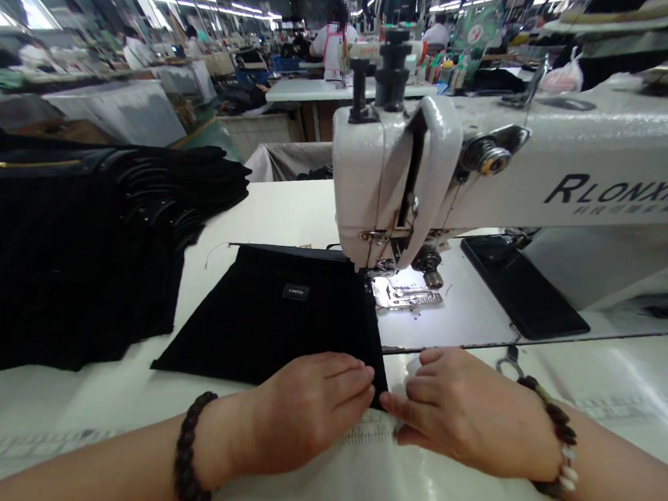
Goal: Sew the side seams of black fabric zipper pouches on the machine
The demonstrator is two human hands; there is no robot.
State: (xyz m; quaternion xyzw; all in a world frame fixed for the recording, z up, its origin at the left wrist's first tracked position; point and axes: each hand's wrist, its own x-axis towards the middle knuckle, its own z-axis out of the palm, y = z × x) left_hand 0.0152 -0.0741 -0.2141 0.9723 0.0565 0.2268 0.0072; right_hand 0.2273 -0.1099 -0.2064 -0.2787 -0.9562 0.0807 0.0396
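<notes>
A black fabric panel (245, 325) with a small dark label (296, 292) lies on the pale table. Its far right edge reaches the presser foot area (381, 286) of a white sewing machine (377, 153). My left hand (309, 404) rests flat on the panel's near right part, fingers stretched and side by side. At the near right corner, my right hand (461, 406) is closed, its fingers curled and the forefinger tip against the fabric edge. Whether the thumb grips cloth underneath is hard to see. A metal edge guide (409, 296) sits under the machine's light.
Stacked black fabric pieces (64, 258) cover the table's left side. A black phone (523, 286) lies under the machine arm. A printed ruler strip (362, 432) runs along the near table. Further back are another worktable (301, 89) and people at work.
</notes>
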